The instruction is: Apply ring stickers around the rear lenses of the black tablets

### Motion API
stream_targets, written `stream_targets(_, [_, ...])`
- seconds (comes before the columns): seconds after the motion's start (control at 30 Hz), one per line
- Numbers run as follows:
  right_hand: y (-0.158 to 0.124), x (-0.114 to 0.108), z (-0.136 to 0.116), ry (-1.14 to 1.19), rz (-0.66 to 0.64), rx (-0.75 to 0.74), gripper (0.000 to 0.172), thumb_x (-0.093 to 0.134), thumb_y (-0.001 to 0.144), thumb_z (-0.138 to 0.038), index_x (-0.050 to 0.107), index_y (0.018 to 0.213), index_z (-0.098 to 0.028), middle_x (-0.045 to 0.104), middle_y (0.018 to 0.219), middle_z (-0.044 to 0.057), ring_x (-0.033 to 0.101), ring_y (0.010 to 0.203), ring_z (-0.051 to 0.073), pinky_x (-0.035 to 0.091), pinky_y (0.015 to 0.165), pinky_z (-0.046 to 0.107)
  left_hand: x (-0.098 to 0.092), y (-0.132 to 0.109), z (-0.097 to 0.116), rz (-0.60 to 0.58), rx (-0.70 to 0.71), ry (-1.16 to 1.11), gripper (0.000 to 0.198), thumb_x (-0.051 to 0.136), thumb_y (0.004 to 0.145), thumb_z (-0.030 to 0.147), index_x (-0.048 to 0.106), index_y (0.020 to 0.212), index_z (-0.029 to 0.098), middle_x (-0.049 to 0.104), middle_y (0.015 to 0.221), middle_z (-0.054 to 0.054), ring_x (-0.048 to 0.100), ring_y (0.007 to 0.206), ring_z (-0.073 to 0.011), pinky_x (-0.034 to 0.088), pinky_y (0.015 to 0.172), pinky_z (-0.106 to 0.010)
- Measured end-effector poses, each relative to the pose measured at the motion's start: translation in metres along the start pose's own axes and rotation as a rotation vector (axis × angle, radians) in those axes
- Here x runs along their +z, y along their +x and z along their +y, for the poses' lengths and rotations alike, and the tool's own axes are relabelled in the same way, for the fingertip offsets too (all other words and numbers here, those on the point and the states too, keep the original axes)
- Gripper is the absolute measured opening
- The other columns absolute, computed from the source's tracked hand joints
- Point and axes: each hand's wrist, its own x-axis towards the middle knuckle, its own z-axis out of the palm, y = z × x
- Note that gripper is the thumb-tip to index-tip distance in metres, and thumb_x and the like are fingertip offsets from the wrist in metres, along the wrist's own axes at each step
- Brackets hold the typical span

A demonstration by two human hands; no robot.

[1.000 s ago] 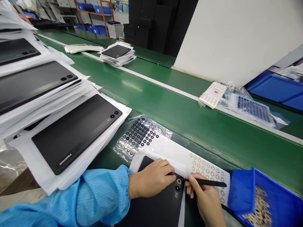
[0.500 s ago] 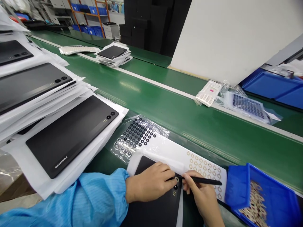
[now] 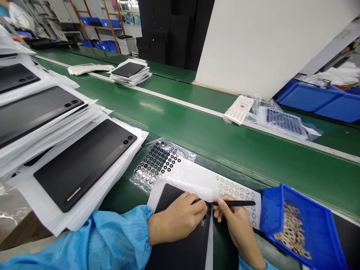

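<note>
Black tablet back [image 3: 182,247] pinned under left hand [image 3: 176,221]; right hand [image 3: 239,225] grips tweezers [image 3: 232,203] (tip hidden).

Bright even overhead light, soft glare streak on the green conveyor belt [image 3: 157,107], faint shadows, sharp centre, wide-angle stretching at edges, far shelves [image 3: 95,22] slightly soft

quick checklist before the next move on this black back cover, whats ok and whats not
1. Left hand steadies the black back cover: ok.
2. Right hand grips the black tool: ok.
3. Tool tip at the cover's camera corner: ok.
4. Ring seated flat in the camera hole: cannot tell, fingers hide it.
5. Sheet of gold rings beside the cover holds rings: ok.
6. Blue bin clear of the right hand: ok.
</note>
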Motion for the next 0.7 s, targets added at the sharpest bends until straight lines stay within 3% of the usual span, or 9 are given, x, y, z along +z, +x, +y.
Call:
stream_targets(0.47, [0.001,0.001,-0.004,-0.007,-0.036,-0.008,0.046,0.067,0.069,-0.063,0.061,0.064,-0.017,0.058,0.05,0.002,0.053,0.043,0.014,0.042,0.041,0.024,0.005,-0.001,0.0,0.006,-0.01,-0.02,0.017,0.04,0.095,0.011,0.054,0.105,0.009,0.057,0.098,-0.007,0.048,0.087,-0.0193,0.043,0.077,-0.032])
stream_targets(0.7, [0.0,0.0,-0.008,-0.112,-0.103,-0.078,0.042,0.065,0.074,-0.058,0.062,0.063,-0.018,0.058,0.05,0.001,0.053,0.044,0.014,0.044,0.045,0.026,0.002,-0.005,-0.008,0.085,0.026,-0.134,0.017,0.046,0.088,0.007,0.059,0.098,0.01,0.06,0.095,-0.009,0.05,0.09,-0.0183,0.044,0.087,-0.03])
